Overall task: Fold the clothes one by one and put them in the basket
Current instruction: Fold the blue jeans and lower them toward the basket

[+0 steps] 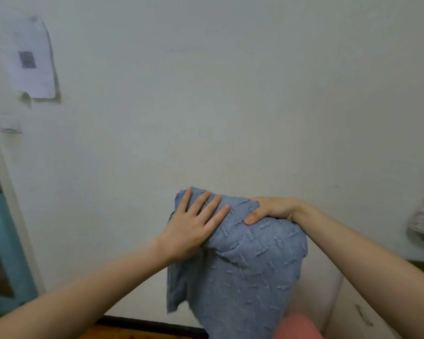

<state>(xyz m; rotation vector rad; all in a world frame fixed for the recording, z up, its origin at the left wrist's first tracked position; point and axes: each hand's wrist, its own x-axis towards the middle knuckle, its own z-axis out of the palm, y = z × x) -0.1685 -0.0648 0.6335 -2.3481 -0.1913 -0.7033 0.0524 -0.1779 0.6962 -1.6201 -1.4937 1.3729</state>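
A blue-grey garment (250, 260) of soft fabric with raised tufts is held up, hanging lengthwise downward. It is pressed by the spread left hand (194, 223) and pinched by the right hand (269, 209).

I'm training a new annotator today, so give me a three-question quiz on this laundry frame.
1. True or false: the blue garment lies flat on a table.
2. Which hand pinches its top: A left hand, B right hand?
3. Fill in: the left hand's fingers lie ____ on the cloth.
Key: 1 false, it hangs held up; 2 B; 3 straight.
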